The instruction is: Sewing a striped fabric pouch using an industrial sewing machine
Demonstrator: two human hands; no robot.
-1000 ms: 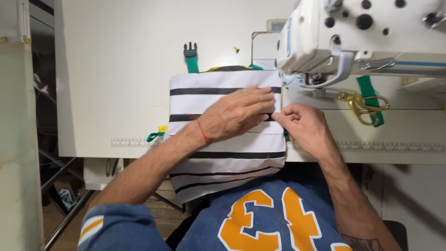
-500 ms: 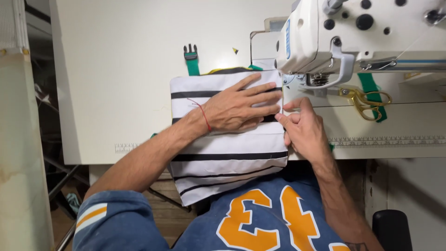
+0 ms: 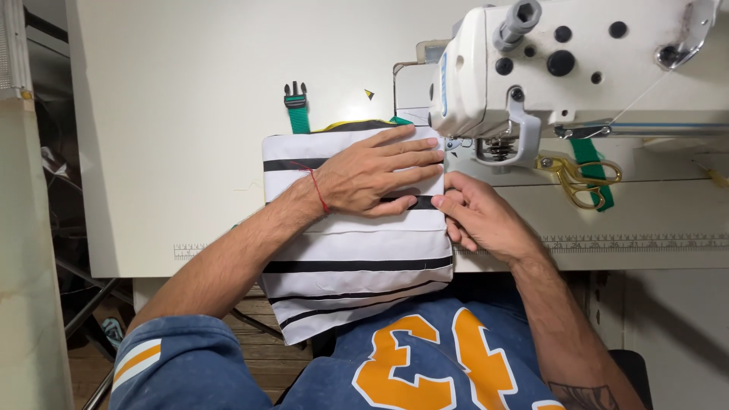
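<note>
The person sits at a pale desk (image 3: 190,152) with a white, black-striped fabric piece (image 3: 357,258) spread before them, its near end drooping over the desk edge toward their lap. The left hand (image 3: 376,171) lies flat on top of the fabric, fingers (image 3: 414,152) stretched out and held close together, pressing down rather than gripping; nothing is clasped in it. A thin red thread circles that wrist. The fingertips point toward the foot of the white sewing machine (image 3: 577,68), which stands just past them, so the fabric's right edge sits right beside the needle area.

The right hand (image 3: 482,220) rests at the fabric's right edge, just below the left fingertips. Its fingers (image 3: 448,205) are curled in, the thumb and forefinger appearing to pinch the edge where a black stripe runs out; how firm the pinch is I cannot tell from here.

Beyond the left knuckles, a green strap with a black buckle (image 3: 295,106) pokes out from under the fabric's far edge, with a sliver of yellow and dark trim beside it. To the far side of the right hand, under the machine's arm, lie gold-handled scissors (image 3: 577,178) across another green strap (image 3: 591,171). A ruler strip (image 3: 638,241) is marked along the desk's near edge, just past the right wrist.
</note>
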